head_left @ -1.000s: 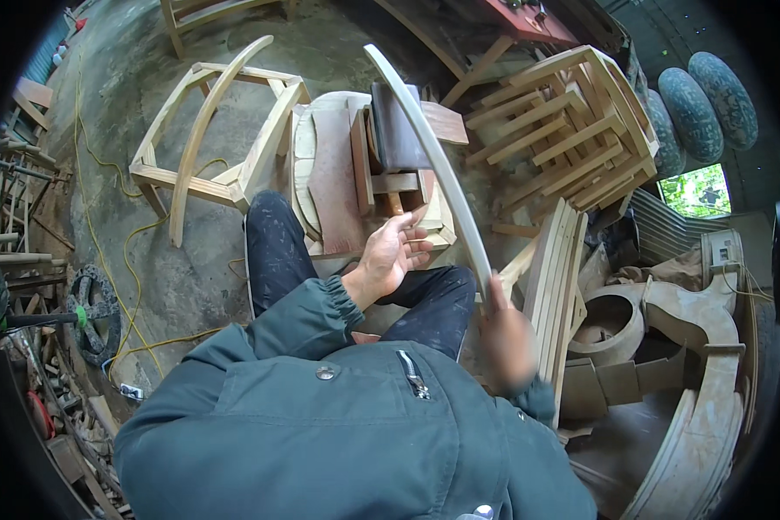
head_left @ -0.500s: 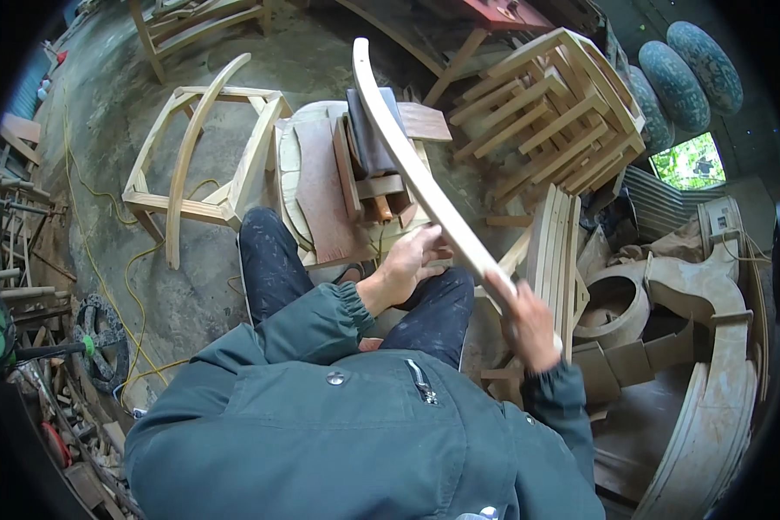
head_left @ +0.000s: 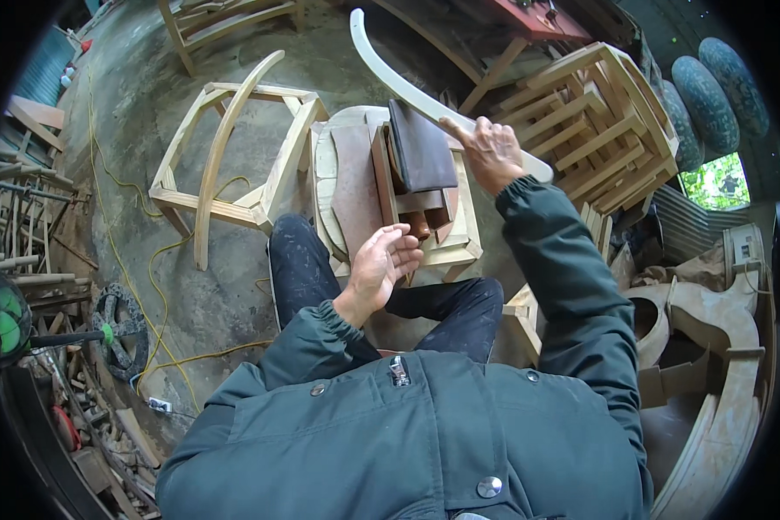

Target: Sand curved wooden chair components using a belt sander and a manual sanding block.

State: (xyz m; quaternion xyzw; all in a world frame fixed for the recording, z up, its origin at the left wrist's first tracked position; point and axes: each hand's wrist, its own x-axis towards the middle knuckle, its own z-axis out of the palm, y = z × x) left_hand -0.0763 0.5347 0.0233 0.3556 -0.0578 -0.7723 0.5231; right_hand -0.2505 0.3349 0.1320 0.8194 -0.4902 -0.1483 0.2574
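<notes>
The left hand (head_left: pixel 377 273), at the centre of the frame, holds nothing: its fingers are parted and loosely curled, palm turned toward the frame's right. It is just beside a turned brown wooden knob (head_left: pixel 419 227); whether they touch, I cannot tell.

Up and to the right, the right hand (head_left: pixel 492 154) is wrapped around a long, pale, smoothly curved wooden strip (head_left: pixel 399 84), back of the hand uppermost, its forearm rising from the lower right. The strip spans the upper centre, slim end toward the top edge, broader rounded end just past the grip. It should be stiff and fairly light, not fragile, perhaps slightly slick where smooth. Held near one end, it will likely feel tip-heavy; a grip nearer the middle of the bend would balance better.

Beyond the left hand stands a dark grey flat panel (head_left: pixel 426 160); farther off, at upper left, a brown curved wooden strip (head_left: pixel 223 147) lies across an open pale wooden frame (head_left: pixel 293 160).
</notes>
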